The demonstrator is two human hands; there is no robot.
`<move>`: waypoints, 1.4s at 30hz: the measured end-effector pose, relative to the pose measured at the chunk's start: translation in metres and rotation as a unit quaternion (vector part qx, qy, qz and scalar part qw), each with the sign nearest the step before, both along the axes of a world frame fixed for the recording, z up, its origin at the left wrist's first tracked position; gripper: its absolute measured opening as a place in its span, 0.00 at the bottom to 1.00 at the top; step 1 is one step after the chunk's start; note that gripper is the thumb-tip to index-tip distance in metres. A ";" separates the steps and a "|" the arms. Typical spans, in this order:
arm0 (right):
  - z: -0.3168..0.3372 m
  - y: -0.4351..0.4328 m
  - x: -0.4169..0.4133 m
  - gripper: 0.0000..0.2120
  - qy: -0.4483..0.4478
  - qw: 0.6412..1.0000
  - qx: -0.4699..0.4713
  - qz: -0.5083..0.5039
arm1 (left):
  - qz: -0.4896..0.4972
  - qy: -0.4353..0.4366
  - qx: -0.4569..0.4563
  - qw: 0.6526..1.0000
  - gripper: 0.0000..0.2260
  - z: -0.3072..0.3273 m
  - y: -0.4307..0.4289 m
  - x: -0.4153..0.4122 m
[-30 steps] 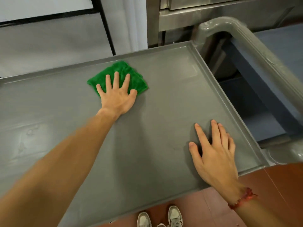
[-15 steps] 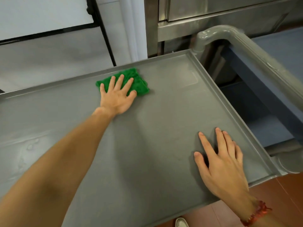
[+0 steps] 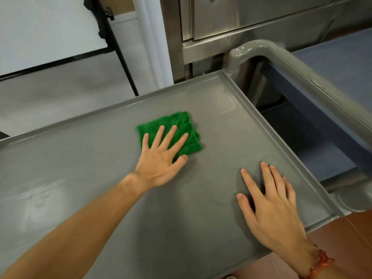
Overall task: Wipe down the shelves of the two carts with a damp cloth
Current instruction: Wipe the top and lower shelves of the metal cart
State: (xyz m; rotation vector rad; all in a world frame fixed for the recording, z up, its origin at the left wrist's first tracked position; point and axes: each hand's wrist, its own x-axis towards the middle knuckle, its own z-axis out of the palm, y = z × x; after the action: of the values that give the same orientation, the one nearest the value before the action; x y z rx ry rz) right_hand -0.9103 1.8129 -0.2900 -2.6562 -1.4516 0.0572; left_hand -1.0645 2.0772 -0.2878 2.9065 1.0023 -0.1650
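A folded green cloth (image 3: 188,125) lies flat on the grey top shelf (image 3: 100,178) of the cart, toward its far edge. My left hand (image 3: 161,158) presses down on the cloth with straight, spread fingers and covers its near half. My right hand (image 3: 269,204) rests flat on the bare shelf near the right rim, fingers straight, a red bead bracelet on its wrist. A blue second cart (image 3: 332,81) stands just to the right, behind the grey cart's handle (image 3: 291,63).
Stainless steel cabinets (image 3: 251,21) stand behind the cart. A black stand (image 3: 120,57) and a white board (image 3: 50,33) are at the back left. Red floor tiles (image 3: 342,234) show at the lower right. Wet streaks mark the shelf's left part.
My left hand has slid the cloth to the right and back toward me from the far edge. My right hand has stayed flat in place; the view has tilted.
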 end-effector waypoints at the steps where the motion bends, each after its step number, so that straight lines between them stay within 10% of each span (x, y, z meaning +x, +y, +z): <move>1: 0.000 0.000 0.000 0.29 0.002 1.000 0.001 0.001 | -0.009 0.000 -0.012 1.000 0.31 0.001 0.001 -0.003; 12: -0.004 0.002 0.003 0.29 0.000 1.000 0.009 0.003 | 0.123 -0.027 -0.020 0.992 0.27 0.003 0.100 0.040; 27: 0.003 0.000 -0.001 0.29 -0.003 1.000 0.001 0.003 | -0.067 0.000 -0.043 0.997 0.29 0.004 -0.061 -0.013; 42: 0.002 0.001 0.001 0.29 -0.003 1.000 -0.003 0.002 | -0.008 0.017 -0.021 1.000 0.29 0.005 -0.003 0.009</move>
State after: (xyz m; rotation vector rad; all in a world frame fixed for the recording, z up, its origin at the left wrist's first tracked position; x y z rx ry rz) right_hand -0.9092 1.8136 -0.2882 -2.6592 -1.4611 0.0542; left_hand -1.0552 2.0739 -0.2825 2.8838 0.9681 -0.2346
